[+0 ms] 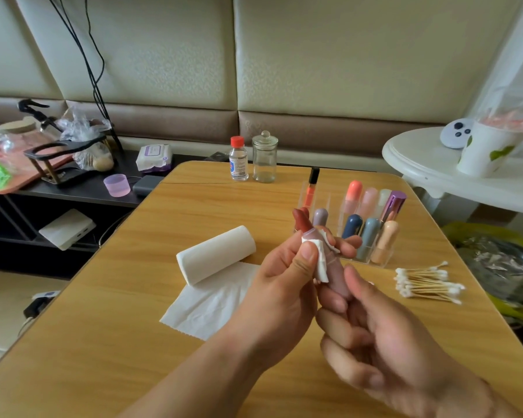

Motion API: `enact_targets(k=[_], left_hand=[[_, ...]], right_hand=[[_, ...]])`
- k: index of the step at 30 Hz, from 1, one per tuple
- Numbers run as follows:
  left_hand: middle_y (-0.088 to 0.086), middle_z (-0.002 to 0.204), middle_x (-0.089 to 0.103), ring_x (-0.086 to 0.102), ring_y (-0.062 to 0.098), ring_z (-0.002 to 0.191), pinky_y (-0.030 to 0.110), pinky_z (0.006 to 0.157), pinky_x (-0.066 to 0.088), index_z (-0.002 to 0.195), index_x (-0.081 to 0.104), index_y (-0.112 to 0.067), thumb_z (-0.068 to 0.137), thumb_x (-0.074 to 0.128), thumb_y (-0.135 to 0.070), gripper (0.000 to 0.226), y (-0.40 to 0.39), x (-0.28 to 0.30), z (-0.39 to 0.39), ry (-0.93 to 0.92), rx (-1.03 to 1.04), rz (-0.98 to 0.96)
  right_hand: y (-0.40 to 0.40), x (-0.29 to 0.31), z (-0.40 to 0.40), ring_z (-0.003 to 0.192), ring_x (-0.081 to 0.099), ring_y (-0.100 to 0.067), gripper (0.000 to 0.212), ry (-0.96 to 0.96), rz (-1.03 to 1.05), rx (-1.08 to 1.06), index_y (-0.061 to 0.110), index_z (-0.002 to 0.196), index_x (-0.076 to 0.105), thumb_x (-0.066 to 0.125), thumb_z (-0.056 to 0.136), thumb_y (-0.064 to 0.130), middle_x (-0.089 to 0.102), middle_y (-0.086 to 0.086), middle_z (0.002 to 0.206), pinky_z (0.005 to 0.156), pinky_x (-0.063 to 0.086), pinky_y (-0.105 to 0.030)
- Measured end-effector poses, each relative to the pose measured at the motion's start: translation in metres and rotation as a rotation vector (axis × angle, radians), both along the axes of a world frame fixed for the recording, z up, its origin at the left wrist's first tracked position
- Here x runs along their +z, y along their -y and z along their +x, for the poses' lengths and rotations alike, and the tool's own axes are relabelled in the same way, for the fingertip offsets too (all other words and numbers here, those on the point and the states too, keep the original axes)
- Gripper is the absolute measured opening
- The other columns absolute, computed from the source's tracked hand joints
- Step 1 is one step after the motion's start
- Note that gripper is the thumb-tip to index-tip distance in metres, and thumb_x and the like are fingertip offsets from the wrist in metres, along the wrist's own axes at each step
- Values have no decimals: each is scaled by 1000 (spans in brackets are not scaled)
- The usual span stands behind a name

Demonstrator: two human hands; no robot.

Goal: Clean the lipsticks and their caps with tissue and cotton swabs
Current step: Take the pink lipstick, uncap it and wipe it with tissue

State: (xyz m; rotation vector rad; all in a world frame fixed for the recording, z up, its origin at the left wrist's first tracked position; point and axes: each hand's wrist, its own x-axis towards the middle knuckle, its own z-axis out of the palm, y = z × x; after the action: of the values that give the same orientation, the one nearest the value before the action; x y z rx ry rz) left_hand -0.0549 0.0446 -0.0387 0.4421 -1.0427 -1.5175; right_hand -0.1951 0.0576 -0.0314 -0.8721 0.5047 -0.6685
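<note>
An uncapped mauve lipstick point(336, 274) with a brownish-red bullet sticking up is held over the wooden table point(133, 342). My right hand point(384, 342) grips its lower tube. My left hand point(281, 285) pinches a folded piece of white tissue point(320, 262) round the tube just below the bullet. A tissue roll point(215, 254) lies to the left with a loose sheet unrolled under my left wrist. A pile of cotton swabs point(426, 282) lies to the right. Its cap is not visible.
A clear organiser point(372, 224) with several capped lipsticks stands behind my hands. A small red-capped bottle point(238, 159) and a glass jar point(264, 158) stand at the table's far edge. A cluttered dark shelf is at left, a white round table point(435, 173) at right.
</note>
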Motion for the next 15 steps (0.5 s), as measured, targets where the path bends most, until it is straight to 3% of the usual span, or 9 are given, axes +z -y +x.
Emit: enact_targets(k=[2,4,6,8,12,15], left_hand=[[20,120,58,67,9,87,26,67,50,103,57,-5,98,38,-24,28,1,-1,1,8,14,2],[19,119,59,61,20,106,35,87,47,104,58,-3,100,37,-24,30,3,-1,1,21,40,3],[22,119,56,54,26,116,44,100,39,106,55,0,100,36,-23,30,4,-3,1,22,48,5],[23,118,54,52,26,118,45,101,36,108,53,0,100,36,-23,30,4,-4,0,23,58,-5],[26,121,53,54,24,117,41,98,37,112,52,1,99,38,-22,30,3,-3,0,14,49,-13],[25,120,54,54,25,116,39,99,42,112,52,2,97,43,-25,32,2,-1,-2,-19,41,7]], right_hand=[[2,0,-2,33,36,-16,47,-54,-10,-39,17,82,62,58,82,64,31,-3,55,35,22,-19],[2,-3,-2,39,38,-20,50,-294,-334,-263,18,82,65,61,77,68,37,-5,56,38,23,-22],[1,-5,3,43,35,-27,44,-415,-601,-420,23,86,67,61,80,66,37,-7,54,38,26,-30],[1,-9,4,44,34,-31,40,-442,-674,-470,23,88,66,57,84,62,37,-7,51,39,27,-36],[-1,-5,4,42,37,-23,39,-417,-654,-441,23,83,66,55,85,61,40,-2,49,40,29,-32],[-4,-6,2,39,41,-22,42,-561,-886,-571,19,82,66,55,89,59,48,-8,48,38,30,-33]])
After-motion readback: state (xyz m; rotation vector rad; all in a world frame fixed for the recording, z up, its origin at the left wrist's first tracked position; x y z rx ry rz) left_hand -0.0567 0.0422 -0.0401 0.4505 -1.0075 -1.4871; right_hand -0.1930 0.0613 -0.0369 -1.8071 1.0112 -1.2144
